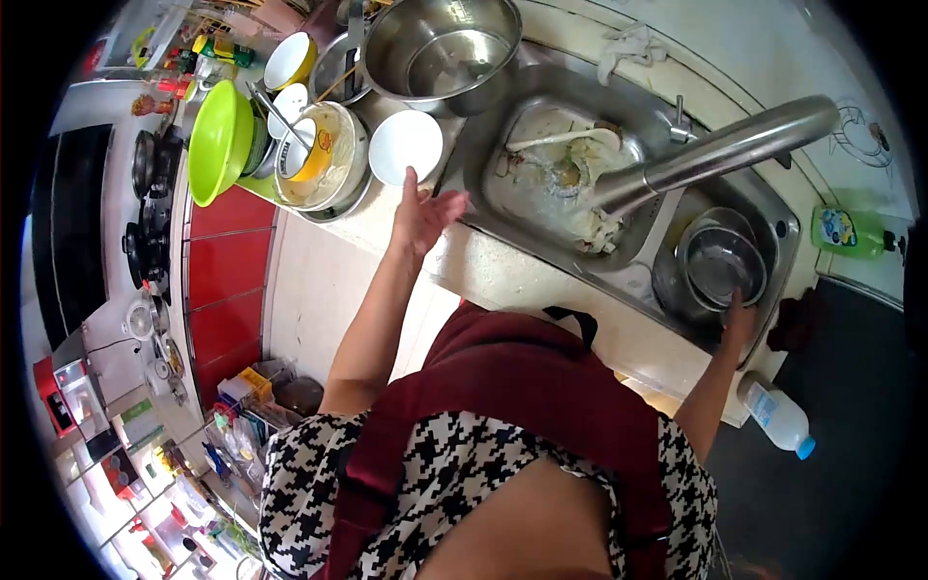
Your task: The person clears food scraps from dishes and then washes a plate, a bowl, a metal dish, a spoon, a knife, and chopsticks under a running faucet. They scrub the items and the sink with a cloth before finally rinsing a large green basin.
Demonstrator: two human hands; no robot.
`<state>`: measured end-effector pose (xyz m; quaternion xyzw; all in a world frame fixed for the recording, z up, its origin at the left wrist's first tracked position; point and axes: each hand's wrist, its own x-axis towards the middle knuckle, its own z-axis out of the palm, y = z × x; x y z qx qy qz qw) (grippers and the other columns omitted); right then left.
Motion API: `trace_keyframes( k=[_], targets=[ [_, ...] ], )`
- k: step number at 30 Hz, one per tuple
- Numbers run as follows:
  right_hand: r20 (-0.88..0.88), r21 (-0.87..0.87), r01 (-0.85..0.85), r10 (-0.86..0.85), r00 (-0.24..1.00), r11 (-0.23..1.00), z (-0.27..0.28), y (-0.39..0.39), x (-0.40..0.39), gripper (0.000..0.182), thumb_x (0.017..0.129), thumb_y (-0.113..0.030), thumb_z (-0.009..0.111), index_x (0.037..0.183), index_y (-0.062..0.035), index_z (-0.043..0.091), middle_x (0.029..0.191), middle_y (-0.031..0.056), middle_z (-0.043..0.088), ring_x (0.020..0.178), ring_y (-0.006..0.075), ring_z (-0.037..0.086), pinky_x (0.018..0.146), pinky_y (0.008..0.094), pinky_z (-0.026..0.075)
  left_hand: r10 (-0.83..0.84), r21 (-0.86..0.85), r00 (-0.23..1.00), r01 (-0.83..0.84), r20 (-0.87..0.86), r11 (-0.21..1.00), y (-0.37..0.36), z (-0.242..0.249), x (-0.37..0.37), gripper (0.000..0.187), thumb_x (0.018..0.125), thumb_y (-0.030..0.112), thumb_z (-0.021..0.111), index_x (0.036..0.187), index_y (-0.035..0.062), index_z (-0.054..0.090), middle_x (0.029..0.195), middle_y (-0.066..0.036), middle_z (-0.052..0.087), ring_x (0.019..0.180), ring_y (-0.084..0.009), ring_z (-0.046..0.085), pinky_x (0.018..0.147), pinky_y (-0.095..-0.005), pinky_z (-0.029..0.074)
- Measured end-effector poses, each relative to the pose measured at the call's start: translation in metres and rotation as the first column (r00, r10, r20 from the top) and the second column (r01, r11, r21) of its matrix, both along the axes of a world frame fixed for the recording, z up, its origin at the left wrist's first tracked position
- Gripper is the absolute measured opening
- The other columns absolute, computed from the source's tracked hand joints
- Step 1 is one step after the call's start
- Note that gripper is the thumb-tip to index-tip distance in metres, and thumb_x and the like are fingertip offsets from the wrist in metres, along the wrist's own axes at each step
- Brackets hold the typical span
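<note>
My left hand (pixel 425 215) is at the counter edge, fingers apart, just below a white bowl (pixel 406 147); its thumb overlaps the bowl's lower rim. On the right, my right hand (pixel 739 317) is at the near rim of a steel bowl (pixel 723 266) in the smaller basin, its fingers partly hidden. More steel bowls lie around and under that one. The larger basin (pixel 503 184) holds a light-coloured spoon (pixel 561 141) and food scraps, with water from the faucet (pixel 735 145) falling among them.
A large steel basin (pixel 440 58) stands behind the white bowl. Left of it are a stacked pot (pixel 329 174), a green basin (pixel 217 145) and small bowls. A cloth (pixel 630 48) lies behind the sink. Dish soap (pixel 846 232) and a white bottle (pixel 778 416) are at the right.
</note>
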<state>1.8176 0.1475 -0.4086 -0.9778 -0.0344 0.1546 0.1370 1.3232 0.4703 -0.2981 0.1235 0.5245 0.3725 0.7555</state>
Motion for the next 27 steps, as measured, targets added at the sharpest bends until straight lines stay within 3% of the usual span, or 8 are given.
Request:
trace_keyframes(
  k=[5,8,11,15,18,20,26,27],
  targets=[
    [0.598,-0.261,-0.082,0.228,0.769,0.962,0.044,0.037,-0.048,0.064,0.074,-0.045,0.06,0.115,0.0032,0.047,0.114,0.0186,0.053,0.103,0.0318,0.051,0.089,0.0386,0.039,0.068,0.145,0.998,-0.07,0.017,0.987,0.041,-0.079,-0.02,0.049,0.091,0.02,0.038,0.122,-0.0146,0.022,0.111,-0.03,0.046,0.097,-0.0356,0.054,0.084,-0.0412,0.048],
    [0.487,0.233,-0.488,0.333,0.807,0.841,0.048,0.074,-0.082,0.048,0.084,-0.035,0.052,0.115,0.0013,0.049,0.108,0.0152,0.057,0.1,0.0252,0.054,0.084,0.0333,0.042,-0.066,0.389,0.991,0.105,-0.112,0.915,0.023,-0.078,-0.019,0.043,0.086,0.007,0.04,0.125,-0.0066,0.026,0.114,-0.024,0.045,0.097,-0.0334,0.054,0.081,-0.0431,0.05],
    [-0.257,0.775,-0.137,0.507,0.823,0.617,0.079,0.137,-0.157,0.038,0.087,-0.026,0.05,0.113,0.0019,0.05,0.101,0.0109,0.059,0.091,0.0227,0.057,0.079,0.0315,0.044,-0.115,0.172,0.988,0.132,-0.106,0.976,0.0,-0.054,0.011,0.046,0.081,0.003,0.047,0.124,0.0026,0.032,0.113,-0.017,0.048,0.085,-0.0308,0.059,0.061,-0.0401,0.056],
    [-0.531,0.841,0.247,0.649,0.545,0.481,0.069,0.181,-0.193,0.042,0.089,-0.031,0.044,0.117,0.0,0.046,0.106,0.0104,0.056,0.088,0.0196,0.056,0.068,0.0275,0.045,-0.398,0.179,0.868,0.459,-0.296,0.87,-0.022,-0.046,0.075,0.063,0.079,0.0,0.047,0.131,0.0045,0.013,0.116,-0.02,0.043,0.086,-0.0314,0.059,0.051,-0.0355,0.057],
    [-0.028,0.758,-0.425,0.675,0.737,0.495,0.038,0.195,-0.184,0.043,0.087,-0.03,0.05,0.118,0.0,0.044,0.11,0.0119,0.053,0.091,0.0187,0.055,0.067,0.0288,0.046,-0.545,0.145,0.794,0.593,-0.269,0.792,-0.033,-0.05,0.122,0.061,0.079,0.0,0.046,0.129,0.003,0.012,0.106,-0.022,0.049,0.062,-0.028,0.062,0.043,-0.0348,0.054],
    [-0.554,0.692,0.008,0.524,0.647,0.721,0.045,0.194,-0.185,0.049,0.08,-0.025,0.061,0.119,-0.0007,0.044,0.112,0.0116,0.051,0.094,0.019,0.054,0.064,0.0306,0.051,-0.592,0.134,0.743,0.651,-0.313,0.747,-0.039,-0.036,0.139,0.06,0.076,0.006,0.05,0.126,0.0016,0.017,0.086,-0.018,0.057,0.048,-0.0234,0.059,0.039,-0.032,0.05],
    [-0.717,0.615,0.057,0.528,0.455,0.787,0.033,0.196,-0.2,0.037,0.08,-0.023,0.059,0.11,-0.0049,0.049,0.086,0.0072,0.061,0.066,0.017,0.06,0.044,0.0285,0.047,-0.519,0.181,0.398,0.889,-0.756,0.42,-0.02,-0.039,0.129,0.056,0.068,0.03,0.056,0.114,0.002,0.04,0.076,-0.016,0.06,0.047,-0.0219,0.058,0.037,-0.0349,0.045],
    [-0.748,0.594,0.042,0.531,0.398,0.804,0.042,0.203,-0.206,0.037,0.079,-0.024,0.059,0.108,-0.0043,0.05,0.084,0.0076,0.061,0.063,0.0168,0.06,0.044,0.0276,0.047,-0.651,0.134,0.392,0.902,-0.65,0.409,-0.009,-0.03,0.12,0.058,0.068,0.036,0.053,0.113,0.0015,0.042,0.072,-0.013,0.06,0.047,-0.0201,0.058,0.038,-0.0335,0.043]
  ],
)
